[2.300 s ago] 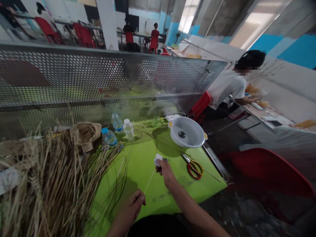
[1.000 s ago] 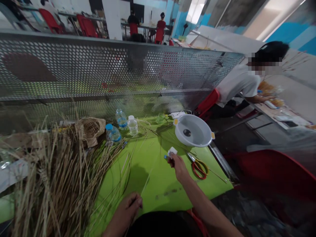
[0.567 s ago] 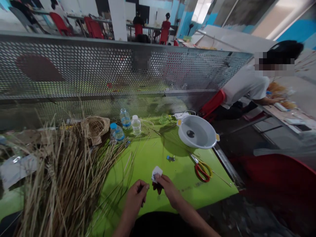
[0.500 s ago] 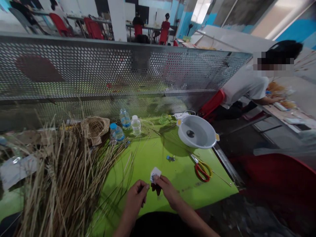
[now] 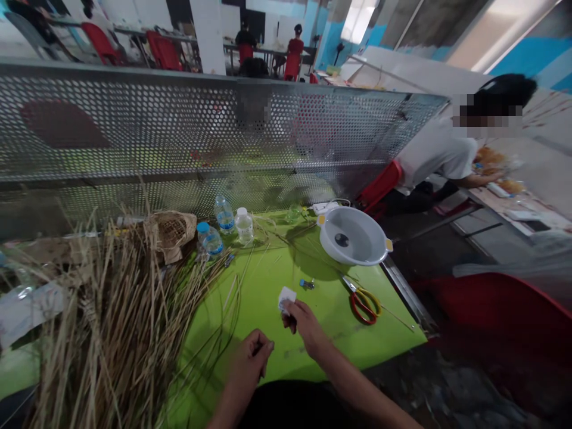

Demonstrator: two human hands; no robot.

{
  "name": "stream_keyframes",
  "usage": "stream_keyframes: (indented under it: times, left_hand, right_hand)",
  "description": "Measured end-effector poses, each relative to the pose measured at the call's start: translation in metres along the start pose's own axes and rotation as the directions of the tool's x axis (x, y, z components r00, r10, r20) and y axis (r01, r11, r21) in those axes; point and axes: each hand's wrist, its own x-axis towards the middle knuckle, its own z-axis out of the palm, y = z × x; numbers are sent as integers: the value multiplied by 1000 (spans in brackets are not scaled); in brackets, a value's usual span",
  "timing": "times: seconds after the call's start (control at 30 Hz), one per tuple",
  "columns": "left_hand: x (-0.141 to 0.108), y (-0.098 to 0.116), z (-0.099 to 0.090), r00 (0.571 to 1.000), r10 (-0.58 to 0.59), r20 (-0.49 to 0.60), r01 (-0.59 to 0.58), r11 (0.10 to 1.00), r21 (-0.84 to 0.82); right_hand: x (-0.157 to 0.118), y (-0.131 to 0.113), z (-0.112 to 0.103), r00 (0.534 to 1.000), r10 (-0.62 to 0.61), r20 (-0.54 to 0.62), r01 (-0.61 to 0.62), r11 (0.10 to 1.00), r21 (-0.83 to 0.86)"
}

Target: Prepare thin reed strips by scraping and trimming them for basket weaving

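Pinched between thumb and fingers of my right hand is a small white card with some dark print on it. It is held above the green table. Lower and to the left, my left hand has its fingers curled and thumb pressed in; whether anything sits in them I cannot make out. A small blue-and-metal clip lies just beyond the card. To the right rest scissors with one red and one yellow handle.
Dry straw stalks heap over the left side, with a woven basket behind. Plastic bottles stand near the perforated metal panel. A white basin holds water at the back right. A person in white sits beyond.
My right hand has moved away from my left hand, forward and slightly right, carrying the card. My left hand has sunk a little and stays curled. The whole view has shifted slightly.
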Motion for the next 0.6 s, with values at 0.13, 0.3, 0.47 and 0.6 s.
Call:
stream_keyframes:
  times: [0.13,0.3,0.47,0.6]
  left_hand:
    - [0,7,1,1000,12,5,-12,1000,13]
    - [-4,9,-2,998,33,60,-33,999,-1]
    - [1,7,-2,999,28,25,-27,999,-25]
    - [2,7,0,1000,15,24,-15,1000,-10]
  right_hand:
    - [-10,4,10,991,62,119,-56,997,-47]
    - [1,-6,2,992,68,-103,-67,998,16]
    - [-8,2,8,995,51,88,-50,999,-20]
    - [-10,4,10,998,60,31,-60,998,-18]
